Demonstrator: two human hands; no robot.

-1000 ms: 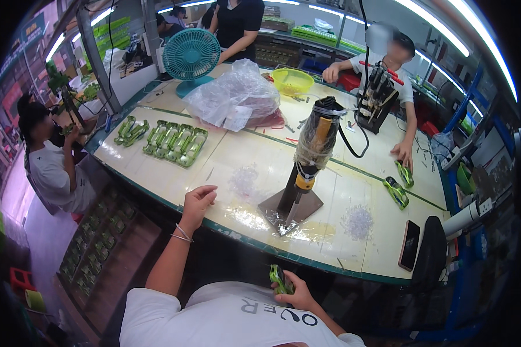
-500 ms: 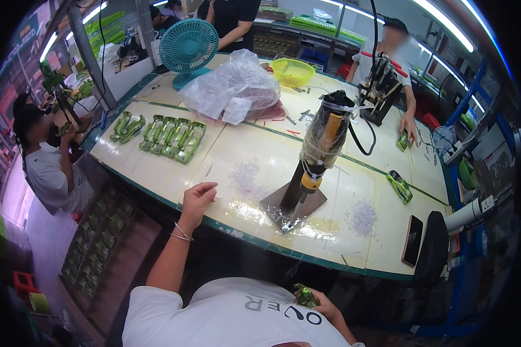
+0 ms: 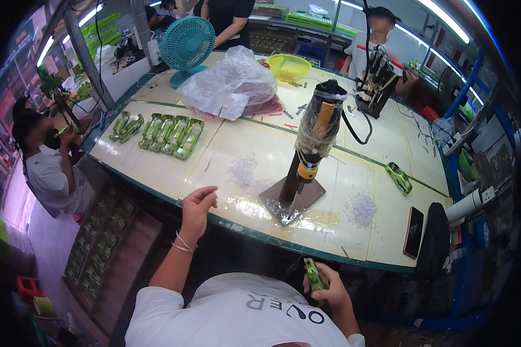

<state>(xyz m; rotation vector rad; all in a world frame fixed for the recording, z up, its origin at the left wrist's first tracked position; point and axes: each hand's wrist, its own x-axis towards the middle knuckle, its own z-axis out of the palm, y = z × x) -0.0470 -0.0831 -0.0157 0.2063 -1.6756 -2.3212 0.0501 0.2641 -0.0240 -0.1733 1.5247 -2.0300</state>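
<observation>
My right hand (image 3: 333, 292) grips a glossy green toy car body (image 3: 314, 275) near my shirt, just short of the table's front edge. Above that edge is my left hand (image 3: 197, 213), with bent fingers pressed together at the tips; whether a tiny piece sits between them cannot be made out. Between and beyond my hands, a power screwdriver (image 3: 318, 127) wrapped in clear film stands tip-down over a dark metal plate (image 3: 307, 199). Small translucent bits form a pile (image 3: 243, 169) left of it and another pile (image 3: 362, 209) to its right.
Green car bodies in a tray (image 3: 172, 136) lie at left, a single toy car (image 3: 398, 178) at right. A phone (image 3: 413, 232) lies by the right edge. Farther back are a plastic bag (image 3: 228, 87), teal fan (image 3: 187, 45) and yellow basket (image 3: 288, 67). Co-workers sit around.
My right hand has risen toward the table edge with the toy car body, now more upright. My left hand stays nearly in place. The co-worker across has lifted a green piece off the table.
</observation>
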